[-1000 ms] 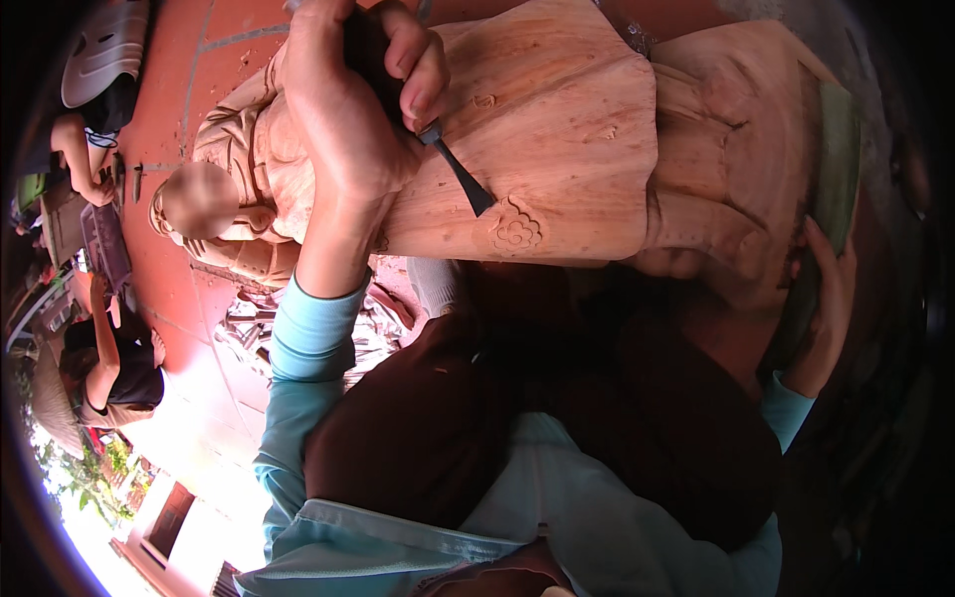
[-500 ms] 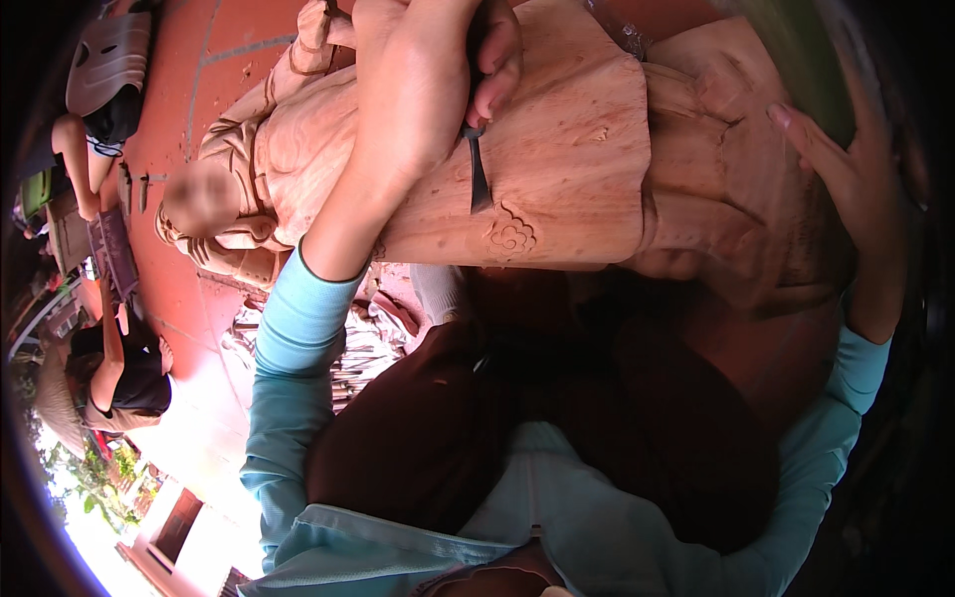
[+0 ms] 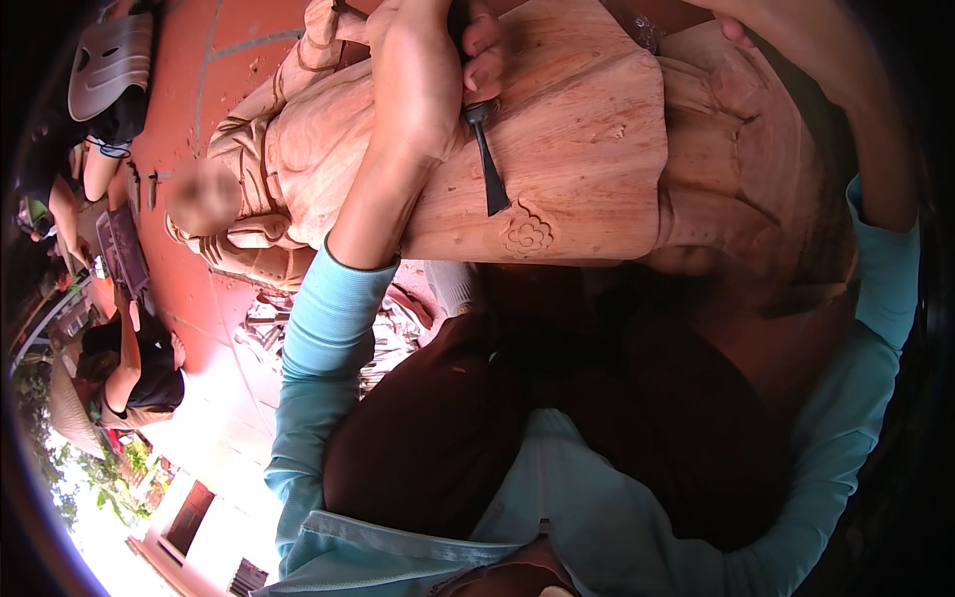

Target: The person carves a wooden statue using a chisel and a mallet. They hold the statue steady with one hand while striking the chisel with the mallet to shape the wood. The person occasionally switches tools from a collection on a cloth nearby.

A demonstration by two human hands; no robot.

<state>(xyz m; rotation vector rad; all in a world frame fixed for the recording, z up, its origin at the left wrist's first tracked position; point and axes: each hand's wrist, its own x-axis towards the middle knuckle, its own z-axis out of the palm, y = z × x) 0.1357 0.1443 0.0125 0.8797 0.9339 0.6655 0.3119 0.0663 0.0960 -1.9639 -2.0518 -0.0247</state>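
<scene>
A large carved wooden figure (image 3: 587, 109) lies across the view, its head to the left and its base to the right. My left hand (image 3: 418, 75) is closed around a chisel, whose dark, flared blade (image 3: 489, 169) points down at the wood. The blade's edge is just above a small cloud-shaped relief (image 3: 527, 234); whether it touches the wood is hard to tell. Up at the top right edge, my right hand (image 3: 736, 30) is mostly cut off. A curled fingertip shows, and what the hand holds, if anything, is out of view.
On the tiled floor beyond my left arm lie several slim tools (image 3: 398, 353), washed out by glare. A co-worker (image 3: 139, 368) sits at the far left, another person's arm near them. A grey plastic chair (image 3: 111, 65) stands at the upper left.
My right hand has risen from beside the figure's base toward the top edge. The chisel stands a little more tilted, its blade slightly farther right. The whole view has shifted slightly.
</scene>
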